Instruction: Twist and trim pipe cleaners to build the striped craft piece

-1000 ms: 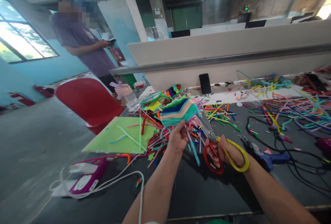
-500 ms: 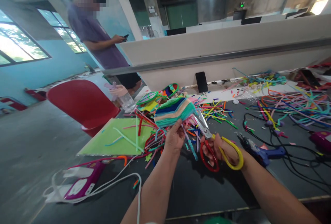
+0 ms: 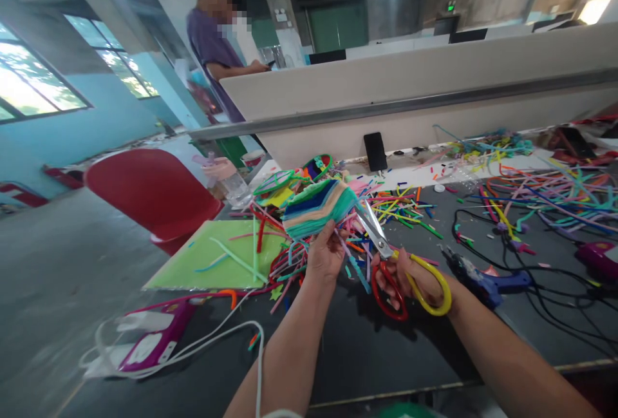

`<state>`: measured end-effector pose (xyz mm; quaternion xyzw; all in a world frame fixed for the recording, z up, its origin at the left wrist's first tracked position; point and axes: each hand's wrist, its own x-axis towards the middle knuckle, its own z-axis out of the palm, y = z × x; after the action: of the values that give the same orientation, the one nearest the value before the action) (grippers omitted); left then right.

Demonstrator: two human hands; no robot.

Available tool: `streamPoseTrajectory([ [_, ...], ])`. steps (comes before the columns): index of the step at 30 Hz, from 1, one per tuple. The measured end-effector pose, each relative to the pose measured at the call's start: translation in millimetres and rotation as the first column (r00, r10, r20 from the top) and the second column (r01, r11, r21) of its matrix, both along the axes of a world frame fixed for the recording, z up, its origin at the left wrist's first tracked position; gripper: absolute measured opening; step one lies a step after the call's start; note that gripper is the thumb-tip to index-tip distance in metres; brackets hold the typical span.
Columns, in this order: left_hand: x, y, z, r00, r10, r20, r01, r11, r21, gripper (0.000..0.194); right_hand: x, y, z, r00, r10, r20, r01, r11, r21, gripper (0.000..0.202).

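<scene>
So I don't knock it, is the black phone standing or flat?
Standing: the black phone rests on its short edge, leaning against the pale divider.

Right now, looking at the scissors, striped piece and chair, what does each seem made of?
Scissors: bright metal blades that glint; smooth red and yellow handles, probably plastic.
Striped piece: matte, fuzzy-looking strands, perhaps chenille or yarn.
Chair: likely moulded plastic, a smooth curved red shell.
</scene>
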<state>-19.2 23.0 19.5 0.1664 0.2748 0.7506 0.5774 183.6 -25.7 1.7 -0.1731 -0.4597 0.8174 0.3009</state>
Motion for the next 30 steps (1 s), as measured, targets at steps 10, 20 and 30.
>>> streamPoseTrajectory([
  [10, 11, -6, 2.6, 0.999, -0.046, -0.021, 0.045, 0.999, -0.009, 0.017, 2, -6, 12.6, 0.997, -0.082, 0.008, 0.081, 0.996, 0.035, 0.058],
  [20, 18, -11, 3.3, 0.995, -0.088, -0.051, 0.086, 0.996, -0.030, 0.022, 2, 3, -1.1, 0.991, -0.133, 0.020, 0.132, 0.991, 0.039, 0.059],
  [30, 17, -11, 3.0, 0.987, -0.140, -0.079, 0.139, 0.990, -0.020, 0.018, 6, 4, -1.4, 0.984, -0.163, 0.068, 0.158, 0.985, 0.076, 0.058],
])
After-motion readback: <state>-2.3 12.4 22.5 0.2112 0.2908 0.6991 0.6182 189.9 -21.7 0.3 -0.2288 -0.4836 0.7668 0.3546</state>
